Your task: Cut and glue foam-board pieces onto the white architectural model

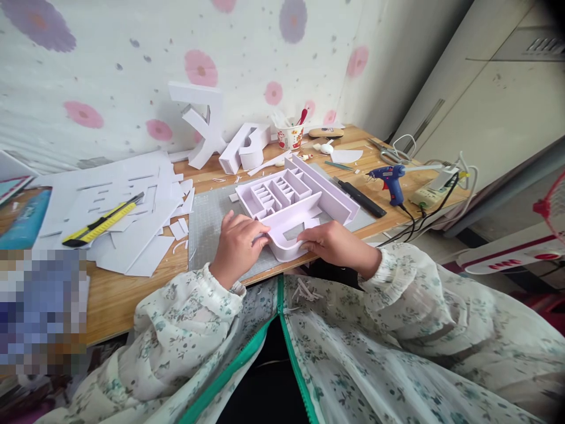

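Lying on a cutting mat [212,227] on the counter [128,294], the foam model [295,203] sat before a flowered wall [132,65], with white offcuts [132,235] and a yellow knife [103,221] to its left and a blue glue gun [391,176] to its right. The grip of the left hand [238,244] was closed on the model's rounded near edge; the right hand [331,241] lay on that edge, thumb hidden, its grip impossible to tell. Far left of the model, a patch [42,306] was blurred.

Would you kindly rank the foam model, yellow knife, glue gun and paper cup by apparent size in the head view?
foam model
yellow knife
glue gun
paper cup, farther back, so unsure
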Motion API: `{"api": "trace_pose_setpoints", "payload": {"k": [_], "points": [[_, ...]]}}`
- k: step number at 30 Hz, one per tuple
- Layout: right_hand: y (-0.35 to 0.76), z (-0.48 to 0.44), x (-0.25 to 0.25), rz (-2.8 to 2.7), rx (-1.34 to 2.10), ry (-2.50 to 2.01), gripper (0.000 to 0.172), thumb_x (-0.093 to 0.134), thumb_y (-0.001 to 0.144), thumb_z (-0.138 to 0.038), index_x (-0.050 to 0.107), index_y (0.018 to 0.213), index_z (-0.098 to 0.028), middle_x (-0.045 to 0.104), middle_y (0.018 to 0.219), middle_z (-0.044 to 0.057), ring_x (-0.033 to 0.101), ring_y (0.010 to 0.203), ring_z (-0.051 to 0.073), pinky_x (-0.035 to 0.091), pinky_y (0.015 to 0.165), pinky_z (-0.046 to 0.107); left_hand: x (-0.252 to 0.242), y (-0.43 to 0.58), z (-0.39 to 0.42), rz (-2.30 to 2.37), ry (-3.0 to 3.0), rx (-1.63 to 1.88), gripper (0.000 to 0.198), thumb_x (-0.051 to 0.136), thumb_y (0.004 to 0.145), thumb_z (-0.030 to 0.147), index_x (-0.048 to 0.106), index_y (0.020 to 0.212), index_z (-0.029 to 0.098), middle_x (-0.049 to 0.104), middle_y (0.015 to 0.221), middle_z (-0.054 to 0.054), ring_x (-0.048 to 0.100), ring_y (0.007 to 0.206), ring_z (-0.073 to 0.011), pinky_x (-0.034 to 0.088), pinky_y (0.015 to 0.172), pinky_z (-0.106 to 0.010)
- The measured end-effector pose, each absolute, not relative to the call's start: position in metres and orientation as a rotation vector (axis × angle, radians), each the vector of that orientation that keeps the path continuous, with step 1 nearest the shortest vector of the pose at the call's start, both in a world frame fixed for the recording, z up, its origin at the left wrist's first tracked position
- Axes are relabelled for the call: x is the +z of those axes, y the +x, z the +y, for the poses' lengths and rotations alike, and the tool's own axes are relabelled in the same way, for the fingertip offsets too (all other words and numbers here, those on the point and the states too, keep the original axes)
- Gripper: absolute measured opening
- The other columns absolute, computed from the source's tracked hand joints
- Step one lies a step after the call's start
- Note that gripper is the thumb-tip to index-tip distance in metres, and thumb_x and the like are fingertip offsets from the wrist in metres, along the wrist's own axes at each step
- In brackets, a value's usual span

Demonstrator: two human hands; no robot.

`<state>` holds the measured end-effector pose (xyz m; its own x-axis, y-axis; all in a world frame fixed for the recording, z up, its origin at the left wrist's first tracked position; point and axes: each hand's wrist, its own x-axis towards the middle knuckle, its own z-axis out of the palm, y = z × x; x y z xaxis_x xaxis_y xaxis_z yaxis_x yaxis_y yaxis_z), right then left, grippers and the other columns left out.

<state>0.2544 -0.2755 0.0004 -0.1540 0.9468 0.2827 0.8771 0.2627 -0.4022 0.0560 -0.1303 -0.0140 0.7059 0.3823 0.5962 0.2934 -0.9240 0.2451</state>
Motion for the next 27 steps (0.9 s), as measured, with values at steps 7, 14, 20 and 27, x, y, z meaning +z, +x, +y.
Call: {"api": "trace_pose_setpoints", "payload": {"k": [7,14,20,27], "points": [[0.253,-0.277,-0.003,-2.039,0.196,-1.662,0.019,0.056,0.087,-0.015,0.071,0.099,-0.017,0.075,0.087,0.007,0.069,0.074,0.017,0.046,0.069,0.024,-0.014,0.055,-0.131,0.533,2.769,1.006,0.011,0.067,0.074,0.014,0.065,0.081,0.023,0.069,0.078,-0.001,0.06,0.082,-0.0225,0.038,0.099,-0.05],[0.251,-0.28,-0.006,-2.047,0.083,-1.673,0.02,0.055,0.086,-0.013,0.071,0.096,-0.017,0.075,0.081,0.005,0.067,0.068,0.016,0.045,0.064,0.024,-0.011,0.056,-0.133,0.567,2.753,0.951,0.011,0.068,0.074,0.015,0.066,0.081,0.024,0.069,0.08,-0.001,0.06,0.083,-0.0219,0.037,0.1,-0.048],[0.247,-0.282,-0.01,-2.003,-0.009,-1.738,0.017,0.056,0.084,-0.014,0.07,0.094,-0.017,0.073,0.076,0.005,0.067,0.067,0.017,0.044,0.062,0.024,-0.01,0.056,-0.135,0.58,2.749,0.948,0.013,0.068,0.074,0.013,0.066,0.08,0.023,0.069,0.079,-0.001,0.06,0.084,-0.0224,0.037,0.099,-0.048],[0.243,-0.284,-0.013,-1.975,-0.046,-1.736,0.016,0.053,0.086,-0.014,0.068,0.089,-0.016,0.071,0.073,0.006,0.063,0.064,0.017,0.041,0.059,0.024,-0.012,0.057,-0.136,0.608,2.75,0.949,0.013,0.067,0.074,0.012,0.064,0.08,0.023,0.068,0.08,-0.002,0.059,0.086,-0.023,0.037,0.099,-0.047]]}}
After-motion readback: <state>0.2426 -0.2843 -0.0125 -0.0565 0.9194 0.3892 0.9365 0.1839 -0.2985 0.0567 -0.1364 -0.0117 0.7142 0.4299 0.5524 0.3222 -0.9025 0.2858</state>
